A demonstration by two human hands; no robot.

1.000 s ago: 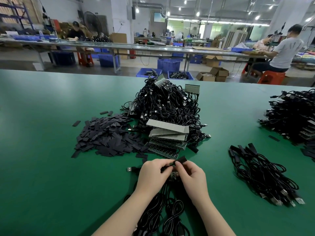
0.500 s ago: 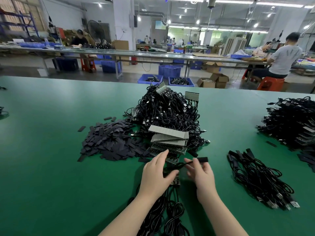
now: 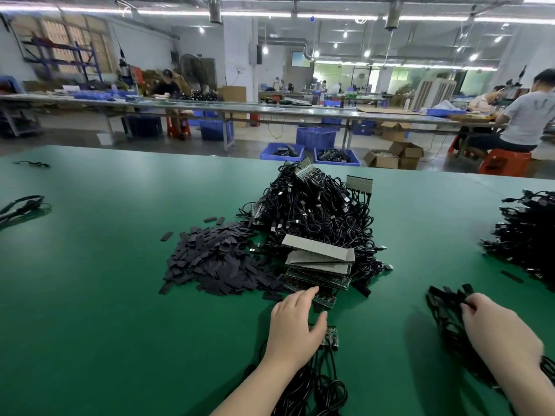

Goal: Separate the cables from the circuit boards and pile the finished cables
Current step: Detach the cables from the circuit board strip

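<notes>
L hand (image 3: 295, 324) lies flat, fingers straight, over the circuit board (image 3: 329, 340) w/ cables (image 3: 312, 382) attached, near table (image 3: 105, 295) front edge. R hand (image 3: 498, 328) sits on finished cable pile (image 3: 447, 319) at right; fingers curled, grip on a cable can't be confirmed. Unprocessed heap (image 3: 315, 217) and stacked boards (image 3: 318, 265) lie centre.

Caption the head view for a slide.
Left hand rests on a circuit board with cables attached while right hand reaches the finished cable pile.
</notes>
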